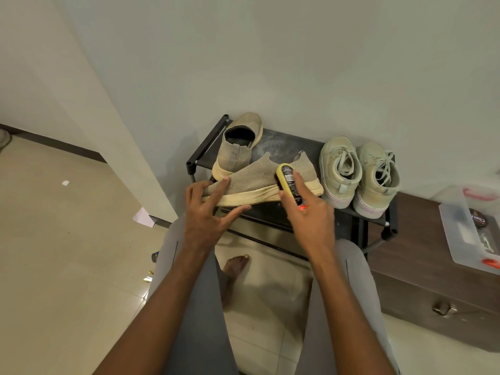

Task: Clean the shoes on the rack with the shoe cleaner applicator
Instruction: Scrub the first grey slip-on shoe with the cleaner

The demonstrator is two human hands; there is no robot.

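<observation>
A beige knit slip-on shoe (254, 182) lies on its side over the front of the black shoe rack (292, 147), sole toward me. My left hand (208, 212) grips its toe end, fingers on the upper and thumb under the sole. My right hand (308, 212) holds the yellow shoe cleaner applicator (289, 182) and presses its tip against the shoe's side near the heel. The matching slip-on (238, 144) stands behind it at the rack's left. A pair of pale green laced sneakers (359, 171) sits on the rack's right side.
A brown wooden cabinet (422, 266) stands right of the rack, with a clear plastic box (470, 234) on top. A white wall runs behind the rack. Scraps of paper (143, 216) lie on the tiled floor at left. My bare foot (235, 266) is below the rack.
</observation>
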